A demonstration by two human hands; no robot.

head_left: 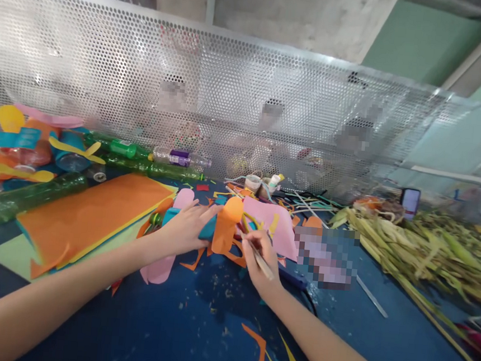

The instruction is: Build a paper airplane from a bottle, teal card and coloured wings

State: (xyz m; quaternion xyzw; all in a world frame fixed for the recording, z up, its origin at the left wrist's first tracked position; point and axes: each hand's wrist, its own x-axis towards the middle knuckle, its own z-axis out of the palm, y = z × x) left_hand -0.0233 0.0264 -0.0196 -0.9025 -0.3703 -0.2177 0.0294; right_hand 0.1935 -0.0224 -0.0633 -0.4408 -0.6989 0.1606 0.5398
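My left hand (188,226) grips a toy plane made from a bottle wrapped in blue paper (170,215), its fingers spread over the top. Pink rounded paper wings (159,269) stick out on both sides, and the green cap (156,218) points left. At the right end is an orange paper piece (223,235) with a rounded orange disc (233,208) above it. Close to that end, my right hand (261,261) pinches a thin pale stick (263,264); its tip is hard to make out. Pink paper (276,228) lies behind the right hand.
Stacked orange sheets (98,218) and green bottles (24,198) lie left, with finished paper-bottle planes (37,146) behind. Small cups (252,184) stand at the back before a perforated metal screen (240,90). Dried husks (407,245) fill the right; paper scraps (256,356) lie in front.
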